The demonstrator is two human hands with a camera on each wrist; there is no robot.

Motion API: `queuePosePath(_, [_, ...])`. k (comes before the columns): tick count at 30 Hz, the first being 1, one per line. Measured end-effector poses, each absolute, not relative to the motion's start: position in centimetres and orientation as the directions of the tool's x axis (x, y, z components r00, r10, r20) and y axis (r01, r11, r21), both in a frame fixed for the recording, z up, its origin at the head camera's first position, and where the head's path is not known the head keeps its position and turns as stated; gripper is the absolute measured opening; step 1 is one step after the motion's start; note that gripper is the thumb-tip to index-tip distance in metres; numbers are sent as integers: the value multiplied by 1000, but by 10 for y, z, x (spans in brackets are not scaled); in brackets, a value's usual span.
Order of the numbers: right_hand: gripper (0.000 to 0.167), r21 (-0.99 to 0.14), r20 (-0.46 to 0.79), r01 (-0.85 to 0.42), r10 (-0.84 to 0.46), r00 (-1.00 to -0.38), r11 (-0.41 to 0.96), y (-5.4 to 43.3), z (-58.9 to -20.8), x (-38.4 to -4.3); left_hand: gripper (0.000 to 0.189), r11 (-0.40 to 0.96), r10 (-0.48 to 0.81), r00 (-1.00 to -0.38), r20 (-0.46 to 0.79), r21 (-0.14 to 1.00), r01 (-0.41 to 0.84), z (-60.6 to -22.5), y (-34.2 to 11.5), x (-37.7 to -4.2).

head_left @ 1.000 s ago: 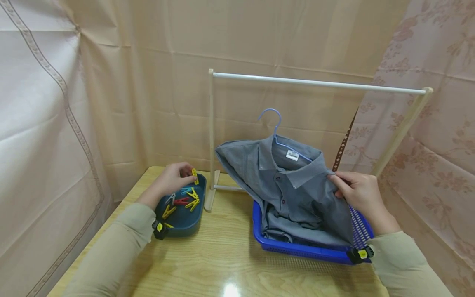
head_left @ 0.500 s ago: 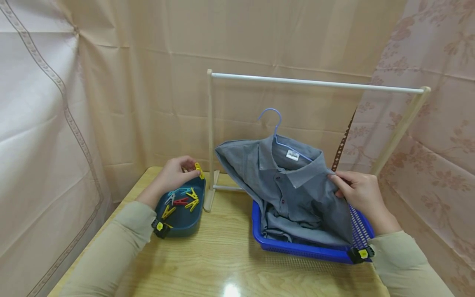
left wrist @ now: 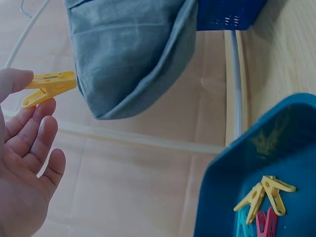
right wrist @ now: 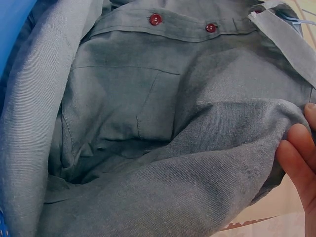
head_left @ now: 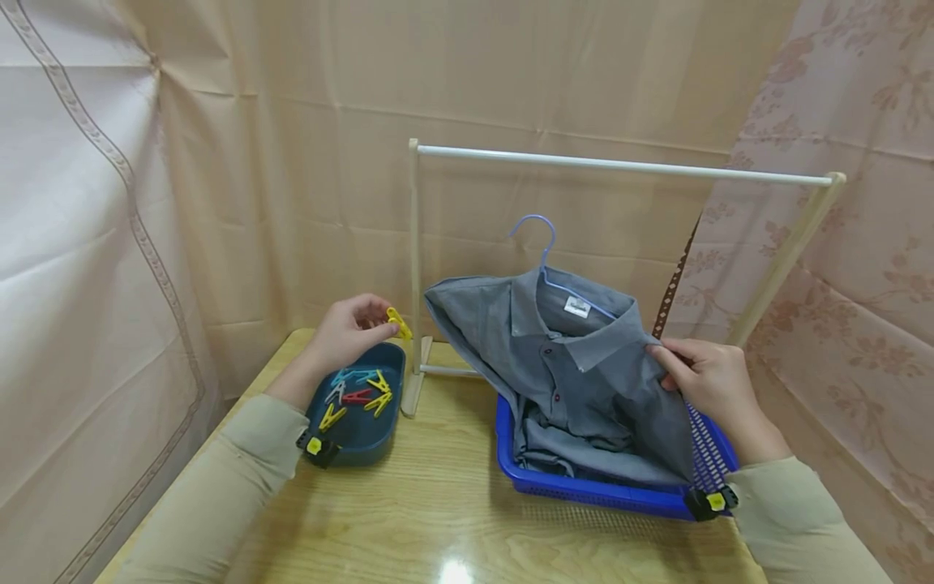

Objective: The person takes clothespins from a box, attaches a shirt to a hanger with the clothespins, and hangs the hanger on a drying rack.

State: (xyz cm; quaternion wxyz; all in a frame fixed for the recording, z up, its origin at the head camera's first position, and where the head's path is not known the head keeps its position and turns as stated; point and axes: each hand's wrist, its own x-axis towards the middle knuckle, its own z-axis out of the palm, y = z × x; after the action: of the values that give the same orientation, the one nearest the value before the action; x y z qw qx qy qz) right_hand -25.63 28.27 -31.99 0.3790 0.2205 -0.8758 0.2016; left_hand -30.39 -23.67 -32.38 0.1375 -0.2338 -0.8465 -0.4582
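Note:
My left hand [head_left: 352, 331] pinches a yellow clothespin [head_left: 399, 323] between thumb and fingers, above the far end of a dark teal tub. In the left wrist view the clothespin [left wrist: 52, 85] points at the sleeve of a grey shirt [left wrist: 133, 59]. That shirt [head_left: 584, 389] has a blue hanger [head_left: 540, 223] in its collar, and its lower part lies bunched in a blue basket [head_left: 584, 488]. My right hand [head_left: 711, 385] pinches the shirt at the shoulder on the right. In the right wrist view, its fingers [right wrist: 298, 153] touch the grey cloth beside the red buttons [right wrist: 155, 19].
The teal tub [head_left: 387, 442] holds several clothespins in yellow, red, blue and grey. Behind the shirt stands a drying rack with a white top bar [head_left: 620, 164] and pale uprights [head_left: 415, 243]. Curtains surround the wooden table [head_left: 438, 495].
My left hand has risen out of the tub and moved a little right with the yellow clothespin. The right hand and the shirt have barely moved.

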Motion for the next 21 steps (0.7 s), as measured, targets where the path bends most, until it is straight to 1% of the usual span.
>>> queuePosePath(4, [9, -183, 753, -537, -233, -615, 824, 282, -320, -255, 23, 438, 256, -850, 461, 728, 527, -321, -236, -302])
queuePosePath(12, [10, -175, 755, -538, -239, -611, 824, 282, -320, -254, 22, 448, 257, -844, 471, 715, 536, -317, -233, -299])
queuePosePath(21, [10, -165, 757, -537, -243, -607, 827, 282, -319, -254, 22, 454, 258, -826, 502, 691, 562, -313, -228, -304])
